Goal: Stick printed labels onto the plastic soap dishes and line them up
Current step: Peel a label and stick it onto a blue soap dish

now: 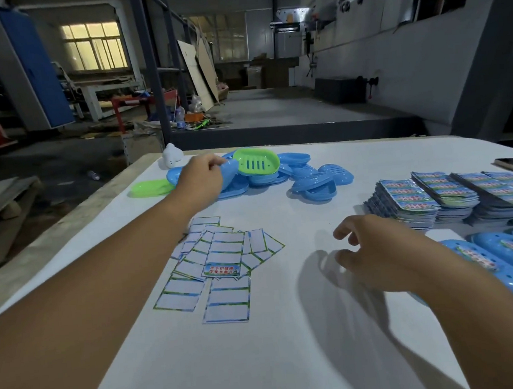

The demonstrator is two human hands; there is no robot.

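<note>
A heap of oval blue plastic soap dishes (pixel 306 175) with slotted bottoms lies at the far side of the white table (pixel 291 345). The left hand (pixel 200 175) grips one blue dish (pixel 227 172) beside a green slotted dish (pixel 257 161). The right hand (pixel 376 255) hovers relaxed, holding nothing. Peeled label backing sheets (pixel 221 267) lie between the hands, stacks of printed labels (pixel 439 198) and labelled blue dishes (pixel 505 254) at right; the Chinese label writing is too small to read.

Two bare forearms enter from the lower edge of the frame, one from the lower left, one from the lower right. No sleeve, glove, watch or ring shows on either. The left hand (pixel 200 177) and the right hand (pixel 376 255) are uncovered, with short, unpainted fingernails.
</note>
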